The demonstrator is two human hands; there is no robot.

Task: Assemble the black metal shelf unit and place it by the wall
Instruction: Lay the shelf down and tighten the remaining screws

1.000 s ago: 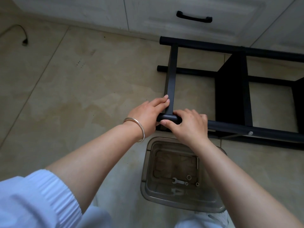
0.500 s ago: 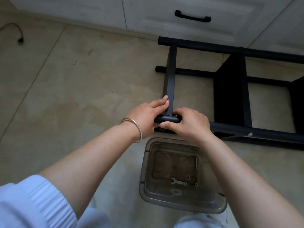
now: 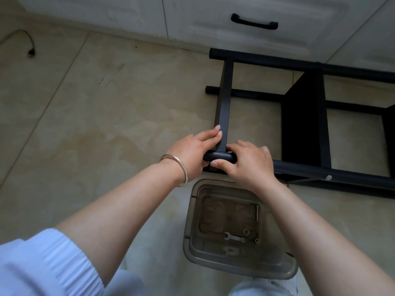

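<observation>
A: Head view: which step?

B: Joining, I judge. The black metal shelf unit (image 3: 303, 124) lies on the floor, right, near the far cabinets. The left hand (image 3: 192, 152) holds the crossbar (image 3: 224, 103); the right hand (image 3: 245, 165) grips the near post's end (image 3: 220, 156).

A: Next?

B: Likely a bolt; the small spanner (image 3: 232, 237) lies in the clear bin (image 3: 192, 242), near.

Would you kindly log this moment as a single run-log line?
stage: frame assembly | left hand: grips tube end, fingers along crossbar | right hand: grips near tube | wrench: unused in tray
</observation>
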